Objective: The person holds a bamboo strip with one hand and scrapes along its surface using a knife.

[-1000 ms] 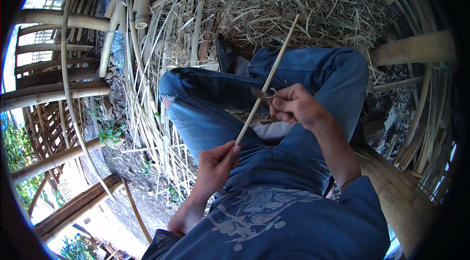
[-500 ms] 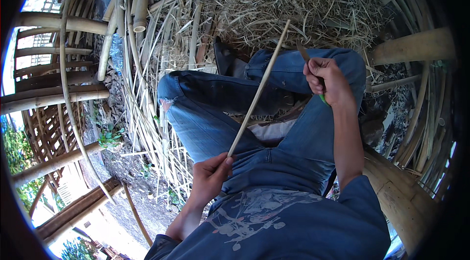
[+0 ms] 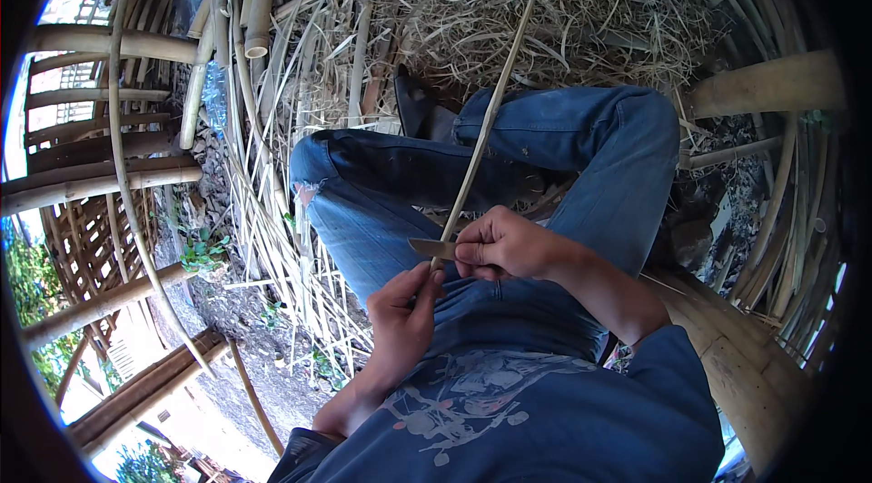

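Observation:
A long, thin bamboo strip [image 3: 488,124] slants up and away from my lap toward the pile of shavings. Its near end is pinched between the thumb and fingers of my left hand [image 3: 402,306]. My right hand [image 3: 502,247] is closed round a knife [image 3: 432,248], whose handle is hidden in the fist. The short, flat blade points left and lies across the strip, just beyond my left fingertips. Both hands are close together over my lap, between my crossed legs in blue jeans [image 3: 581,124].
Curly bamboo shavings [image 3: 563,19] lie heaped beyond my legs. Many split strips [image 3: 282,238] are strewn to the left, near bamboo poles [image 3: 259,19] and a clear plastic bottle [image 3: 215,97]. Thick bamboo [image 3: 767,85] flanks me on the right. A slatted bamboo frame [image 3: 113,174] stands at the left.
My right hand has swung down and left from above the right knee, bringing the knife onto the strip. The strip's far end has risen and shifted slightly left; my left hand moved a little.

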Demonstrator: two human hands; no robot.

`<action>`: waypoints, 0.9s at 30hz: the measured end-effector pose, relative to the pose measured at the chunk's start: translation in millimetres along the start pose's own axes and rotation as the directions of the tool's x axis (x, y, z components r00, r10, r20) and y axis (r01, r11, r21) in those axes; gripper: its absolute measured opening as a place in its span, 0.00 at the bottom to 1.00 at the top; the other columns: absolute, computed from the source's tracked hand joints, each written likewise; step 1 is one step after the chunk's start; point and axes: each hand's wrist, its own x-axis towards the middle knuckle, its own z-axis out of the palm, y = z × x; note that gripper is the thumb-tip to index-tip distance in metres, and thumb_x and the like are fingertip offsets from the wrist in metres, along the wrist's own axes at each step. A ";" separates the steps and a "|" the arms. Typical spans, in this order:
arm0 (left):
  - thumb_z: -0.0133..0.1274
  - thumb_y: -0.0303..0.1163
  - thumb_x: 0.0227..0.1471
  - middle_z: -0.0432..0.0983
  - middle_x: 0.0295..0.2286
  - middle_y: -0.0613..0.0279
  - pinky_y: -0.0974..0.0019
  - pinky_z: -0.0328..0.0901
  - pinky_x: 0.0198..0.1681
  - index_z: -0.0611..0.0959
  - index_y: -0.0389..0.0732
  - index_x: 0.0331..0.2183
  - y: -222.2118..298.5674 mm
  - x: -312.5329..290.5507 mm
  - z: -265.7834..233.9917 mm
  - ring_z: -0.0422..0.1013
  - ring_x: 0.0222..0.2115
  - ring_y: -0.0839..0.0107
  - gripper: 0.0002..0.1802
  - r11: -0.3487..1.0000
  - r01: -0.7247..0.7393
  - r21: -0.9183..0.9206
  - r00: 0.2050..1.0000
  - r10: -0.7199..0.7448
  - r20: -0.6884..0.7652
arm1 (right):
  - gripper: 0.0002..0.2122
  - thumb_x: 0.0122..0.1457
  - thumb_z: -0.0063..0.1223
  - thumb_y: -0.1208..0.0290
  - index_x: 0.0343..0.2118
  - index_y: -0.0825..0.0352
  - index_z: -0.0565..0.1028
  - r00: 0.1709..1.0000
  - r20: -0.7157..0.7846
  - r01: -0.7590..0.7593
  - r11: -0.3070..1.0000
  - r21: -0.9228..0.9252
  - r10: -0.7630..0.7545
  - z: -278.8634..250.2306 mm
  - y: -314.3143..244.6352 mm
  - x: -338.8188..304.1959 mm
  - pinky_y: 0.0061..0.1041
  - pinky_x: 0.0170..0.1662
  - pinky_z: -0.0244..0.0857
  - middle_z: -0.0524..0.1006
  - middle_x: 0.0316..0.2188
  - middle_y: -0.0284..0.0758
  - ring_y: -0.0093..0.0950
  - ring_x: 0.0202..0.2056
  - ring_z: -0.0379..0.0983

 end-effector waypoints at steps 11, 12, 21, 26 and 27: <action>0.52 0.23 0.55 0.76 0.24 0.60 0.76 0.64 0.27 0.81 0.29 0.37 14.6 -4.6 -6.4 0.71 0.24 0.80 0.09 0.995 0.018 0.103 0.999 -0.022 0.046 | 0.11 0.62 0.46 0.73 0.24 0.73 0.74 0.997 -0.077 0.036 0.994 0.103 -0.028 -18.9 -0.5 -3.4 0.16 0.14 0.47 0.66 0.11 0.27 0.14 0.12 0.57; 0.52 0.23 0.55 0.76 0.24 0.60 0.76 0.64 0.27 0.81 0.29 0.37 12.3 -6.1 -7.3 0.71 0.24 0.80 0.09 0.995 0.018 0.102 0.999 -0.022 0.046 | 0.11 0.62 0.46 0.74 0.24 0.73 0.74 0.990 -0.137 0.048 0.990 0.135 -0.029 -23.3 -3.0 -4.5 0.16 0.14 0.47 0.65 0.11 0.28 0.14 0.12 0.56; 0.51 0.22 0.55 0.76 0.24 0.60 0.76 0.65 0.26 0.81 0.29 0.36 7.1 -13.7 -2.4 0.71 0.23 0.81 0.08 0.992 0.052 0.111 0.997 -0.058 0.055 | 0.12 0.62 0.46 0.73 0.23 0.72 0.73 0.996 -0.084 0.001 0.988 0.154 0.012 -32.1 -7.1 -8.9 0.15 0.12 0.47 0.66 0.10 0.28 0.13 0.10 0.56; 0.54 0.20 0.52 0.71 0.19 0.57 0.74 0.61 0.21 0.80 0.31 0.34 10.9 -11.0 2.2 0.67 0.17 0.78 0.05 0.974 -0.139 0.178 0.990 0.142 -0.002 | 0.12 0.61 0.49 0.70 0.22 0.72 0.74 0.998 0.032 -0.063 0.993 0.100 0.061 -10.4 -5.0 -3.6 0.15 0.14 0.48 0.68 0.12 0.29 0.14 0.12 0.59; 0.54 0.20 0.52 0.71 0.19 0.57 0.74 0.61 0.21 0.80 0.31 0.34 11.8 -11.8 2.7 0.67 0.17 0.78 0.05 0.974 -0.140 0.179 0.990 0.142 0.000 | 0.12 0.61 0.49 0.71 0.22 0.72 0.75 0.998 0.030 -0.063 0.994 0.092 0.060 -13.7 -6.2 -4.6 0.15 0.14 0.47 0.68 0.12 0.29 0.14 0.12 0.59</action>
